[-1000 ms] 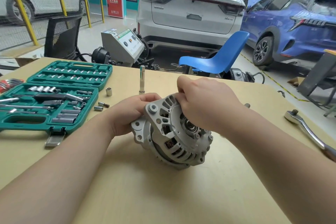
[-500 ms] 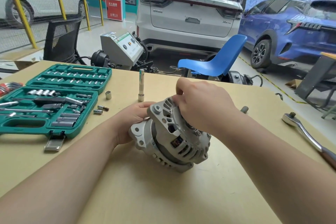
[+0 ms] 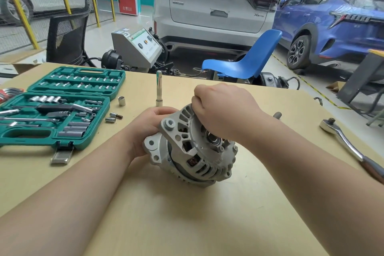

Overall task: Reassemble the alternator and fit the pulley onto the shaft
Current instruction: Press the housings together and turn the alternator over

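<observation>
At 9 o'clock on the tan desk (image 3: pixel 187 224) lies an open green socket case (image 3: pixel 56 108), its trays filled with sockets, bits and a black-handled driver; a bundle of red hex keys (image 3: pixel 8 94) pokes out just beyond its 9 o'clock edge. Toward 3 o'clock from the case, 1 loose socket (image 3: pixel 121 101) stands upright, and 2 small bits (image 3: pixel 113 117) lie near the case's corner. An extension bar (image 3: pixel 159 88) stands upright on the desk at 12 o'clock of the left hand.

The left hand (image 3: pixel 149 129) comes in from 7 o'clock with its fingers curled round the 9 o'clock side of the alternator (image 3: pixel 193 151), gripping the housing behind the mounting ears. The alternator rests tilted on the desk near the middle of the view, its finned silver end frame and central bearing facing up and toward 4 o'clock, copper windings showing through the vents. The right hand (image 3: pixel 224 110) comes in from 4 o'clock and lies over the alternator's 12 o'clock rim, knuckles up, fingers bent down over the frame's edge and holding it; the fingertips are hidden.

A small dark part (image 3: pixel 277 114) lies on the desk just past the right forearm. At 3 o'clock a chrome ratchet wrench (image 3: pixel 349 145) lies well apart from the alternator, its head toward 11 o'clock.
</observation>
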Demonstrator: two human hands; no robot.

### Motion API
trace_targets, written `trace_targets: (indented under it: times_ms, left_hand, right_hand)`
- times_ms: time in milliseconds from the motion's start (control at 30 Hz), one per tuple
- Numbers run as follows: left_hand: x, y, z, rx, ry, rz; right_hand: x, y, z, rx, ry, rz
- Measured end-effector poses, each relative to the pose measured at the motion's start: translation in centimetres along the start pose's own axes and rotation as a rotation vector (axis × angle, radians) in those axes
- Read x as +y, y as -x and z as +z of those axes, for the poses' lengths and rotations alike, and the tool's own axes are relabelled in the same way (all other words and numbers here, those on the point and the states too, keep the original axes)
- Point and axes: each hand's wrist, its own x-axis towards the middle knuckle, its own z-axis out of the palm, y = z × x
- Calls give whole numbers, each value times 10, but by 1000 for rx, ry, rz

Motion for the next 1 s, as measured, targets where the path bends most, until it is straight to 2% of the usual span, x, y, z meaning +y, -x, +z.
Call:
trace_targets:
  times_ms: [133,433,600,767,1000]
  left_hand:
    - [-2,-2,-1,-9,8,8]
    - [1,-5,-3,-15,-29,16]
    - [-1,-5,-3,-48,31,-17]
    - [-5,-5,-2,-38,69,-17]
    - [-6,-4,0,-35,126,-16]
  right_hand:
    - [0,7,3,82,13,-4]
    - [3,4,-1,35,35,-19]
    - [5,5,-1,90,18,-32]
    - [6,6,-4,40,19,-70]
    - [3,-1,1,46,83,-20]
